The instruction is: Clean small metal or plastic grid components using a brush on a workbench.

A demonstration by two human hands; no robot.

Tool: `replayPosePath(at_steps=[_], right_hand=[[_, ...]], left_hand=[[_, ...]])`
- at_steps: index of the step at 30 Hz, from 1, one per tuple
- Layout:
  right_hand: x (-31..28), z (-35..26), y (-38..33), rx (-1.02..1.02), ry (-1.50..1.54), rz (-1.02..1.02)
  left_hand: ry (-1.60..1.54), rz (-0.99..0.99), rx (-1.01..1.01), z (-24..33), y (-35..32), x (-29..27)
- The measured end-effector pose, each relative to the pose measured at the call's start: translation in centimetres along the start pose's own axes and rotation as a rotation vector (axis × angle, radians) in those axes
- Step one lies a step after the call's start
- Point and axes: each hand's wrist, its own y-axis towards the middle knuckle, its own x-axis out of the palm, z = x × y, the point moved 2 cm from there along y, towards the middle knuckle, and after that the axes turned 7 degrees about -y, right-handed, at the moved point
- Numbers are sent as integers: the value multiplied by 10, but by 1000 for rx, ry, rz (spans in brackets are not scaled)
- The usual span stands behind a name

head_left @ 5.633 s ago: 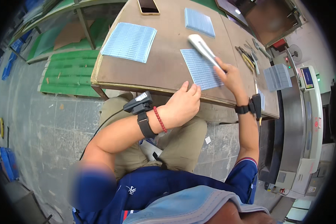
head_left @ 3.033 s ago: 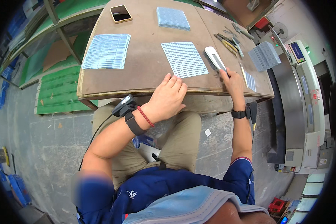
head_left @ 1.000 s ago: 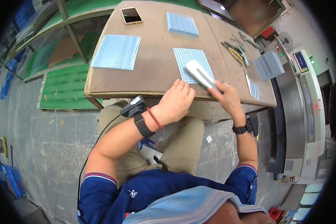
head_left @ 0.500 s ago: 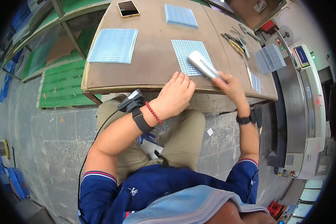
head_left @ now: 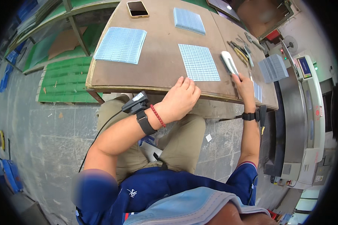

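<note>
A light-blue sheet with a dark grid [head_left: 199, 63] lies flat near the table's front edge. My left hand [head_left: 183, 95] rests at its near-left corner, fingers bent, slightly apart and touching the edge; the thumb is hidden. My right hand [head_left: 244, 88] is closed around the near end of a long white brush-like tool [head_left: 229, 63]. The tool stands tilted just right of the sheet, apart from it, with a dark strip along its underside. To the left is a stack of light-blue lined sheets [head_left: 121, 45]; another stack [head_left: 189, 20] sits farther back.
Pliers and other hand tools [head_left: 241, 52] lie on the right of the table [head_left: 159, 56]. Beyond them a grey-blue stack [head_left: 273, 68] stands by the right edge, close to a machine [head_left: 310, 97]. A phone [head_left: 138, 9] lies at the far left. Green pallets [head_left: 65, 80] are beside the table.
My right hand has moved the white tool from over the gridded sheet to its right, uncovering the sheet. My left hand stays at the sheet's near corner. The view has shifted slightly.
</note>
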Motion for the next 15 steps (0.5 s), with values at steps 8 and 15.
replayPosePath(at_steps=[8, 15], right_hand=[[32, -44, 4, -384, 72, 36], [28, -56, 33, -267, -62, 140]], left_hand=[[34, -9, -6, 2, 0, -2], [55, -32, -19, -1, 1, 3]])
